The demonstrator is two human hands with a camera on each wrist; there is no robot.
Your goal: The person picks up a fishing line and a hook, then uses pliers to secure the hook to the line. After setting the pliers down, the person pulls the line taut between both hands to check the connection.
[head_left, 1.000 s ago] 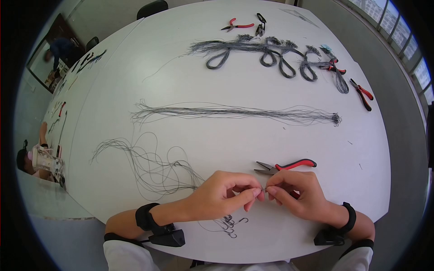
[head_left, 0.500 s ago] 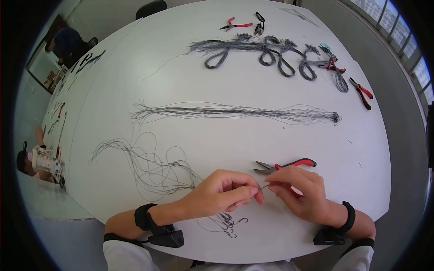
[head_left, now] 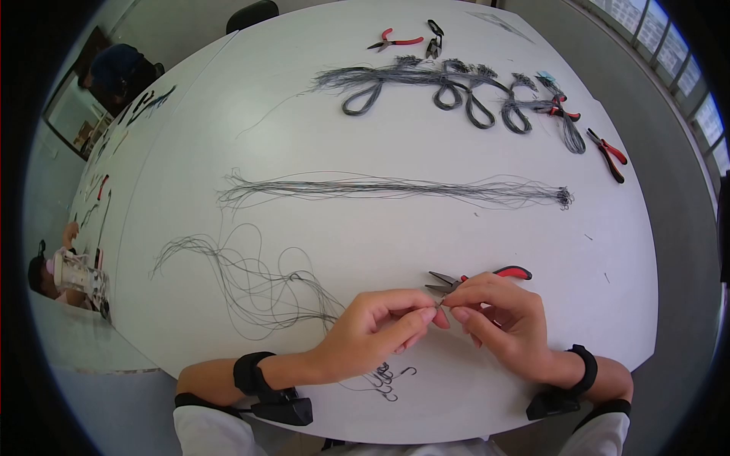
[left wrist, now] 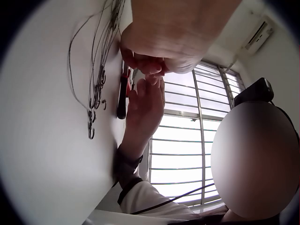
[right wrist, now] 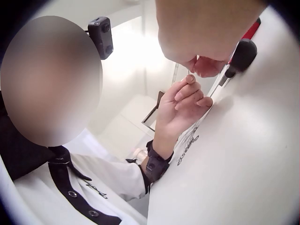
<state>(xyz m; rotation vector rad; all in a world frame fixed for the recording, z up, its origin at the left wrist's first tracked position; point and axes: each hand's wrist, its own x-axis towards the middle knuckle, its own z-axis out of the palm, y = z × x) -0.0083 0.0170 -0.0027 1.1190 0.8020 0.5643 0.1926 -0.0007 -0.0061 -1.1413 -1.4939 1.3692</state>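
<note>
Both hands meet above the near part of the table. My left hand (head_left: 369, 334) pinches a thin dark fishing line between thumb and index finger. Opposite it, my right hand (head_left: 506, 323) pinches the short end of that line, with the fingertips almost touching the left ones. In the right wrist view a sliver of the line (right wrist: 189, 72) shows between the fingertips; its detail is too small to make out. Below the left hand lies a cluster of fish hooks (head_left: 386, 380), whose loose lines (head_left: 293, 280) spread tangled to the left. Needle-nose pliers (head_left: 515, 272) lie behind the right hand, partly hidden by it.
Across the mid table stretches a straight bundle of hooked lines (head_left: 365, 188). Looped bundles (head_left: 479, 114) lie at the back, near red-handled pliers (head_left: 403, 40), black cutters (head_left: 434, 42) and more pliers (head_left: 608, 156) at right. Other people are at the far left.
Half a second ago the right fingers stood slightly apart from the left, with the thin line showing between them; now they have closed in again. The left hand has barely shifted.
</note>
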